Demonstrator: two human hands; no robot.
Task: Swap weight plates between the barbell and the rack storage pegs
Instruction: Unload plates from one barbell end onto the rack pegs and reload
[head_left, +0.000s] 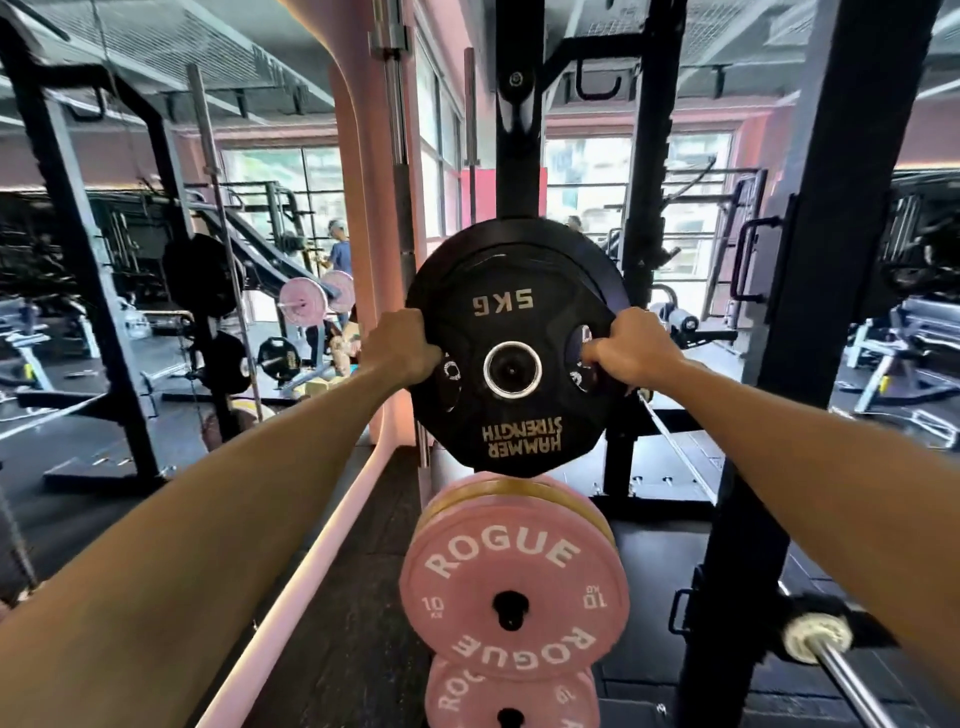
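This is a gym. A black rack upright (511, 156) is standing at the centre, carrying a black 5 kg plate (511, 353), with pink 10 kg bumper plates (514, 587) hanging below it. To its left, squat racks (78, 260), benches and a loaded pink barbell (304, 301) are filling the rubber floor (337, 597). Behind it, large windows (587, 182) are letting in daylight.

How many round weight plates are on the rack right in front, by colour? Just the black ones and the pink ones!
Black round rubber plates: 2, the 5 kg plate held by the left hand and right hand, plus another black plate behind it.
Pink round Rogue plates: 2, the upper pink plate and the lower pink plate.
Total: 4
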